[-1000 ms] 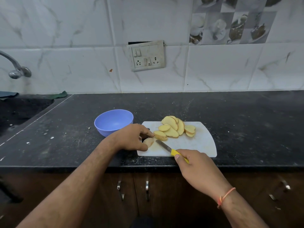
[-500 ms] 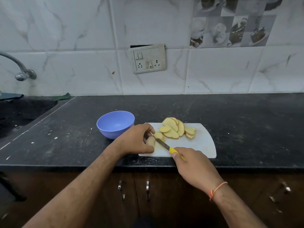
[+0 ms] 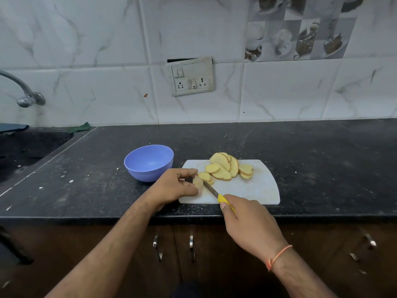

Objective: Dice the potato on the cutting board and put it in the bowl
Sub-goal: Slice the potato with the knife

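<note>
A white cutting board lies near the counter's front edge. Several potato slices are fanned out over its far half. My left hand pinches the remaining potato end piece at the board's left edge. My right hand grips the yellow handle of a knife. The blade rests against the right face of the held piece. An empty blue bowl stands on the counter just left of the board.
The black counter runs to a tiled wall with a switch plate. A dark sink and tap lie at far left. Cabinet doors with metal handles are below the counter edge.
The knife blade has shifted left along the potato piece, and a fresh slice has dropped onto the pile beside it. My left hand has kept its hold on the end piece.
</note>
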Demonstrator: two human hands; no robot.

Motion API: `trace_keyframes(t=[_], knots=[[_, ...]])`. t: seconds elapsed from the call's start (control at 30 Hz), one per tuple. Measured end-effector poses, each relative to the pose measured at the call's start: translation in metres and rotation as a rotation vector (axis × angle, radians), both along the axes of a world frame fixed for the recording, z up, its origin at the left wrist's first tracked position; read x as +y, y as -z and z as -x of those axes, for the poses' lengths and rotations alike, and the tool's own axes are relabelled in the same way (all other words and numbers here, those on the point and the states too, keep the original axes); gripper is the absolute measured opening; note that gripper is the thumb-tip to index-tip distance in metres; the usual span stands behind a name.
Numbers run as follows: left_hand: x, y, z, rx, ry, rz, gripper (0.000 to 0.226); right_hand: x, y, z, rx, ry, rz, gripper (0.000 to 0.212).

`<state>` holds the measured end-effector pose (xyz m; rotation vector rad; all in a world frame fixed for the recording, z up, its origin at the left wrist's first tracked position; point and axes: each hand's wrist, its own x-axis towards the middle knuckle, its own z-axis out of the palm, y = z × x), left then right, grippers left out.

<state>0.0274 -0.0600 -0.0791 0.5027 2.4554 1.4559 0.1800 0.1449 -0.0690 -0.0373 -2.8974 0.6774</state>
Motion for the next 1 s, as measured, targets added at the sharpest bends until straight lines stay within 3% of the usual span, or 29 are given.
trace_keyframes(t=[0.27, 0.6, 1.0], knots=[[0.001, 0.007, -0.004, 0.024, 0.008, -0.029, 0.051, -0.003, 0.006, 0.004, 0.001, 0.007, -0.033, 0.029], [0.006, 0.014, -0.004, 0.06, -0.034, -0.087, 0.058, -0.002, 0.004, 0.023, 0.03, 0.027, -0.189, 0.026], [0.004, 0.02, -0.002, 0.24, 0.006, -0.024, 0.052, -0.01, -0.011, 0.012, 0.047, 0.072, -0.043, 0.028]])
